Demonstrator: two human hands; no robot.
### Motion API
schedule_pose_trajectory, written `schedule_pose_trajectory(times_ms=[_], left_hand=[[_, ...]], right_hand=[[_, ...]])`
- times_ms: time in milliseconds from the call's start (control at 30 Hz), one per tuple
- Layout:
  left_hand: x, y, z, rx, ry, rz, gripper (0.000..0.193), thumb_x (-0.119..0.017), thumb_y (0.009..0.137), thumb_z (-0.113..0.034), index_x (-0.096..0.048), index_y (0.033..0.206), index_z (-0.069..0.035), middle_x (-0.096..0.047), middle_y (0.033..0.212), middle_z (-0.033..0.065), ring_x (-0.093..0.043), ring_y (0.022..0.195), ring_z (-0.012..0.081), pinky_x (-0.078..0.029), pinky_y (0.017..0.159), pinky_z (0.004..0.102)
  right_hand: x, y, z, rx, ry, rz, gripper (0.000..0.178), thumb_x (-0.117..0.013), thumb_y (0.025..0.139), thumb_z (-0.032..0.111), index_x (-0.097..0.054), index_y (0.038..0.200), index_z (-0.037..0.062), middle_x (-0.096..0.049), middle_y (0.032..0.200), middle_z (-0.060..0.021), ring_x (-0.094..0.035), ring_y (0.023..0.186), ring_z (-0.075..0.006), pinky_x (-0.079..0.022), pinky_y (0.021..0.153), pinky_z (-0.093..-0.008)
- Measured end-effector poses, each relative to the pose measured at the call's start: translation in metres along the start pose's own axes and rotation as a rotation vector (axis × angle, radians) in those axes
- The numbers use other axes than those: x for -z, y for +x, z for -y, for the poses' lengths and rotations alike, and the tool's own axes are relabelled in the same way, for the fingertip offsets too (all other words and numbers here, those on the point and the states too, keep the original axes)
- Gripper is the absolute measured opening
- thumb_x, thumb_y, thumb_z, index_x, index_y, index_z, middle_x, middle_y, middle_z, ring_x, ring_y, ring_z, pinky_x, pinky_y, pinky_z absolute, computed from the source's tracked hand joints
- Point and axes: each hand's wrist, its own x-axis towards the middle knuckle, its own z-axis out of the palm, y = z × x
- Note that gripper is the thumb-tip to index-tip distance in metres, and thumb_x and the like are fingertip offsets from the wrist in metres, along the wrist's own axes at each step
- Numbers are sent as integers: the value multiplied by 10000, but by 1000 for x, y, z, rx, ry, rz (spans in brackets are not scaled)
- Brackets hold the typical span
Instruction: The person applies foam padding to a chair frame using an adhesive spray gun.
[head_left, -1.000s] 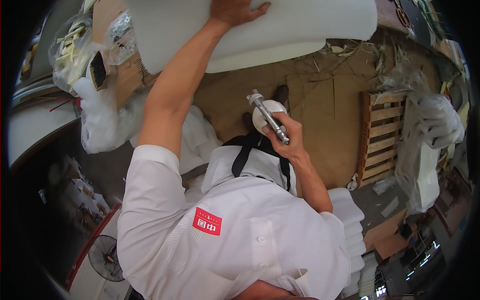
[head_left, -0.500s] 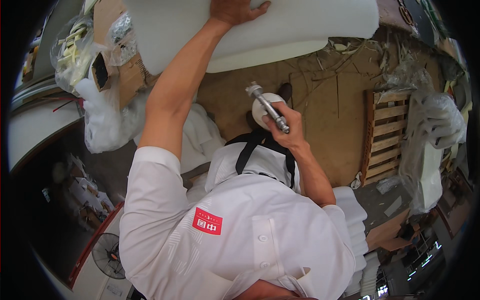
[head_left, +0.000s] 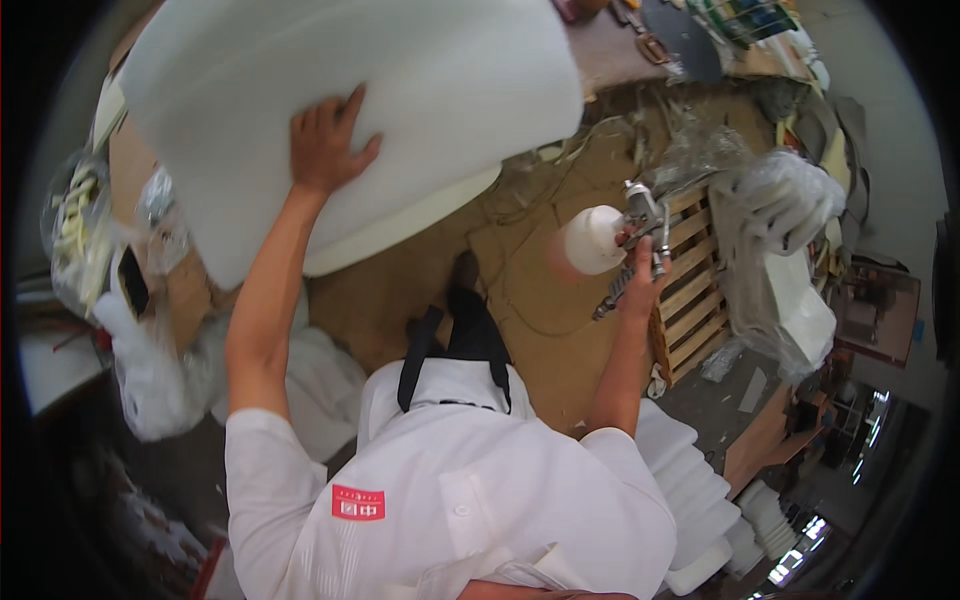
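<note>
A large white foam sheet (head_left: 450,90) lies across the upper left of the head view. My left hand (head_left: 328,155) rests flat on it, fingers apart, with nothing in them. Beneath its near edge shows a cream-coloured layer (head_left: 420,215). Off to the right, my right hand (head_left: 646,287) grips a metal spray gun (head_left: 643,213). A whitish cup (head_left: 596,238) with a pinkish lower part is attached to the gun. The gun is held out over the floor, apart from the foam. Some of my right fingers are hidden behind the gun's body.
A wooden pallet (head_left: 690,325) stands right of the gun, beside plastic-wrapped white pieces (head_left: 790,215). Stacked white foam (head_left: 685,490) sits by my right elbow. Bagged scraps (head_left: 80,235) and cardboard (head_left: 190,290) are at left. A thin hose or cord (head_left: 530,325) curves over the brown floor covering.
My right hand has swung outward to the right with the spray gun, and its cup now shows from the side. The view has turned, so the foam and my left hand appear farther left and lower.
</note>
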Motion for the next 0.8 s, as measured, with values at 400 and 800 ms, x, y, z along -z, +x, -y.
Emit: schedule_pose_trajectory(times_ms=[400, 800], left_hand=[[6, 3, -3, 25, 5, 85, 674, -666, 730, -440, -543, 1313, -122, -483, 965, 80, -436, 882, 246, -346, 798, 387], [6, -6, -3, 95, 3, 138, 717, -698, 644, -453, -583, 1266, -115, -472, 952, 71, -441, 905, 242, -340, 819, 406]], right_hand=[[-43, 310, 37, 206, 6, -6, 204, -604, 934, 204, -642, 947, 4, -658, 860, -53, -598, 739, -118, -484, 712, -267], [-121, 424, -40, 468, -363, -120, 427, -680, 857, 338, -591, 1043, -36, -649, 930, -142, -617, 846, -226, -476, 779, -364]])
